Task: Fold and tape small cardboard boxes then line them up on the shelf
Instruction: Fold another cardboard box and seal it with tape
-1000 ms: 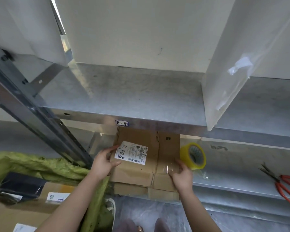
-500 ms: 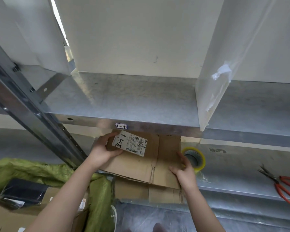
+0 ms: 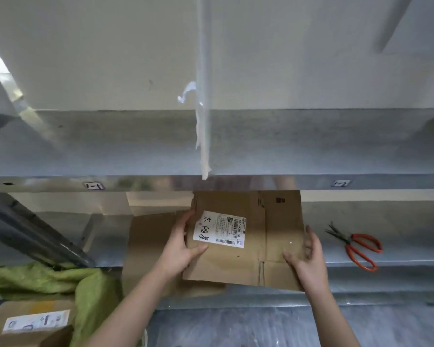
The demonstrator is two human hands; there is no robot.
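Flanking the flattened box (image 3: 226, 261): scissors (image 3: 356, 246), green cloth (image 3: 85, 284).

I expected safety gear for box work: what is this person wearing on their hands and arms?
Nothing that shows. The left hand and right hand are without gloves, and no ring, watch or bracelet is visible. Both forearms are uncovered down to the picture's edge, so no sleeve is in view.

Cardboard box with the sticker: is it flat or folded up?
Flat. The cardboard box is one collapsed sheet, held by the left hand and right hand.
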